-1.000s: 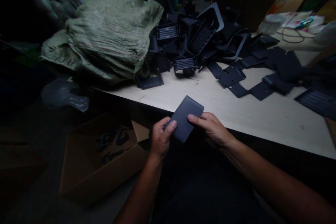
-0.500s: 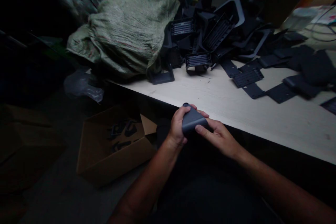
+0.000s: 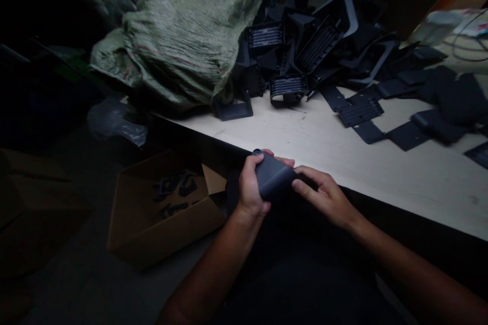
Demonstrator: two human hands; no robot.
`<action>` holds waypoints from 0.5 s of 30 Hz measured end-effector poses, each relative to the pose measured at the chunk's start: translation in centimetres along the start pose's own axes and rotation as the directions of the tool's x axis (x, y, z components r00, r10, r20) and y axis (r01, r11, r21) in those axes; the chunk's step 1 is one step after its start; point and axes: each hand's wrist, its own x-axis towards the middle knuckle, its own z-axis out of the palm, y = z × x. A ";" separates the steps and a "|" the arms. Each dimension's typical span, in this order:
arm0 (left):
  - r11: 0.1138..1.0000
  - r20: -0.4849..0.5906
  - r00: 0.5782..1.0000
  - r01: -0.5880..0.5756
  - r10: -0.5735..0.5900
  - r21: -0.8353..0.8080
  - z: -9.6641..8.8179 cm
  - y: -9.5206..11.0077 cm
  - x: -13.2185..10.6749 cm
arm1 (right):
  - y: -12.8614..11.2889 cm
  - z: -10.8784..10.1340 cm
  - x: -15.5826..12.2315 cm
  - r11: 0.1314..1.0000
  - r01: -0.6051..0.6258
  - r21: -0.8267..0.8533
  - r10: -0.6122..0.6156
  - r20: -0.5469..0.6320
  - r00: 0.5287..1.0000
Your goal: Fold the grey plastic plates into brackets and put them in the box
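Note:
A dark grey plastic part [image 3: 275,175] with a smooth flat face, a rounded edge and a small round ring at its upper left corner is held over my lap, just off the table's front edge. My left hand [image 3: 251,183] is wrapped round its left side, thumb on the face near the ring and fingers behind. At the part's right end is my right hand [image 3: 324,195], thumb and forefinger apart. Its fingertips are at or just off the edge; whether they touch I cannot tell. The underside of the part is hidden.
Black plastic parts [image 3: 318,43] lie heaped on the pale table [image 3: 267,132], with flat black panels [image 3: 368,109] at the right. A green woven sack [image 3: 186,40] stands at the left. Below, an open cardboard box [image 3: 168,238] holds several black pieces.
The grey part and my left hand have moved slightly left, and the part has turned a little. My right thumb has slid off its face, and the right fingers have drawn to its edge.

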 end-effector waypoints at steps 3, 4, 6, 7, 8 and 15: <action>0.989 -0.070 0.992 0.092 -0.100 -0.119 -0.4 0.4 1.0 | 0.7 -0.8 -0.1 0.997 -0.057 -0.041 0.058 0.023 0.998; 0.983 -0.081 0.988 0.123 -0.135 -0.135 -0.6 0.4 1.4 | 0.9 -0.9 0.0 0.996 -0.076 -0.036 0.077 0.029 0.997; 0.973 -0.112 0.972 0.194 -0.208 -0.125 -1.2 0.1 2.3 | 1.1 -0.9 0.2 0.994 -0.106 -0.002 0.106 0.008 0.994; 0.969 -0.136 0.963 0.218 -0.233 -0.115 -1.5 -0.3 2.7 | 1.2 -0.9 0.4 0.993 -0.114 0.014 0.115 -0.021 0.993; 0.967 -0.160 0.956 0.230 -0.245 -0.109 -1.8 -0.7 3.1 | 1.2 -0.9 0.7 0.993 -0.119 0.023 0.120 -0.051 0.991; 0.994 -0.201 0.974 0.111 -0.105 0.022 -3.9 -2.6 4.6 | 0.8 -2.7 3.1 0.981 -0.196 0.005 0.196 -0.048 0.979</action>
